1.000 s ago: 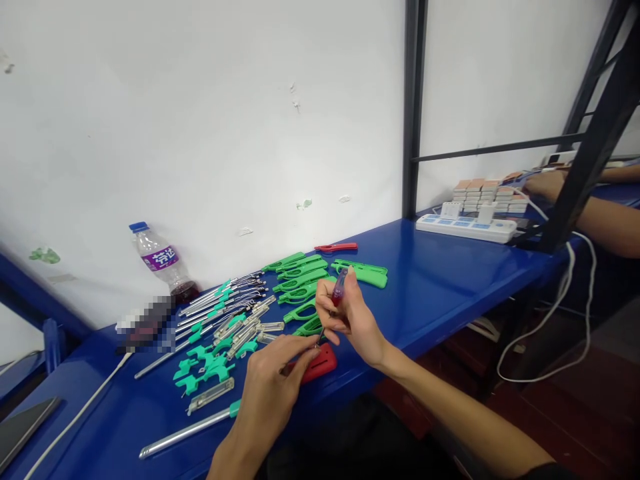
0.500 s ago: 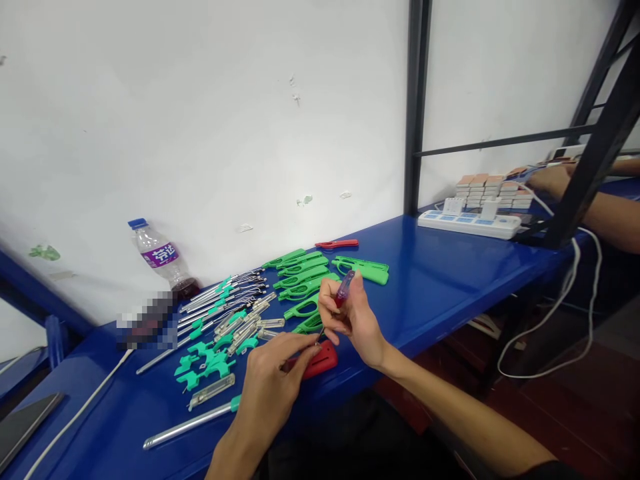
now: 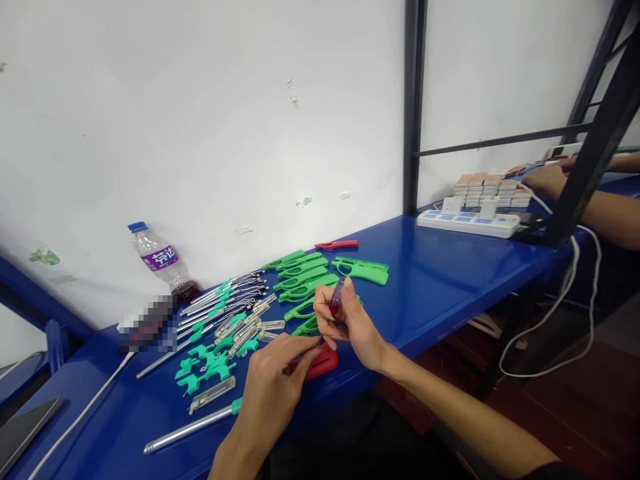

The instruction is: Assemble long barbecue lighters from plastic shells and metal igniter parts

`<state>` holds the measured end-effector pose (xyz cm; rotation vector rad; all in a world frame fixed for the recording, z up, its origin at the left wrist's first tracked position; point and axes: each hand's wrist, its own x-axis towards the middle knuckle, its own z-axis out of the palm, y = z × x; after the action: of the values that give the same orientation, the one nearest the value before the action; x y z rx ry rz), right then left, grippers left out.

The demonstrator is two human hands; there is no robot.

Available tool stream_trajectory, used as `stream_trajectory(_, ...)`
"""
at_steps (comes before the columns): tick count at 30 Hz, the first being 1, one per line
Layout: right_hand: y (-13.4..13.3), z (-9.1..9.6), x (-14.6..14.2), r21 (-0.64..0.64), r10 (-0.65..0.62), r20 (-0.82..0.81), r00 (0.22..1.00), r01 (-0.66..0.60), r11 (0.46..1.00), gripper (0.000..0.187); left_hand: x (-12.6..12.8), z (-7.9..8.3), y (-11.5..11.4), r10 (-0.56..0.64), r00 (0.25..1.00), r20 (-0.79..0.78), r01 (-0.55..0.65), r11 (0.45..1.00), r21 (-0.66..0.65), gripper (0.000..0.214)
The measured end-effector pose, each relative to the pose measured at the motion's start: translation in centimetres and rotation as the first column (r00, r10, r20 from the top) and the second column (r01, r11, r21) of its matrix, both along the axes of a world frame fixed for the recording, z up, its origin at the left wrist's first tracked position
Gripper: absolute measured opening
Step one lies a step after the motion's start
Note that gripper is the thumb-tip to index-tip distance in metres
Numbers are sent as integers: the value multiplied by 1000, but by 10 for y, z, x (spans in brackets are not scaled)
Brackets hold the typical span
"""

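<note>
Head view: at lower centre, the left hand grasps a red lighter casing, while the right hand grips a purple-handled screwdriver above it. The casing looks light, stiff and somewhat slippery, probably best held by its long edges. Counted: one screwdriver, one second red casing mid-frame, at least six green casings, one drink bottle at left.

The near casing is red, the tool handle purple-red, small pieces teal, the table blue.
</note>
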<state>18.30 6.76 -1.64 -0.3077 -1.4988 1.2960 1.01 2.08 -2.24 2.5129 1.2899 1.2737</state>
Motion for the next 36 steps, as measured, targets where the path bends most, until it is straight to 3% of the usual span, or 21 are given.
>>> stream_trajectory(8,-2,2,3,21,-17,74,997,15,1000,69,1,-1,0,20,998,54,-17,998,-60,36)
stream_trajectory(14,-10,7,6,45,-51,113,992,46,998,68,2,-3,-4,32,999,-27,-31,999,30,32)
stream_trajectory(18,-27,18,13,213,-133,175,976,95,972,67,7,2,-10,84,993,-88,-67,982,178,28)
stream_trajectory(22,-37,26,14,377,-245,229,942,146,915,66,9,5,-10,36,996,-86,-15,971,238,20)
stream_trajectory(26,-33,23,10,404,-325,273,905,199,893,62,6,-1,-5,16,996,-88,-1,987,164,17)
stream_trajectory(36,-26,17,7,277,-337,330,881,251,928,63,7,-4,-2,-12,996,-91,11,1000,-12,16)
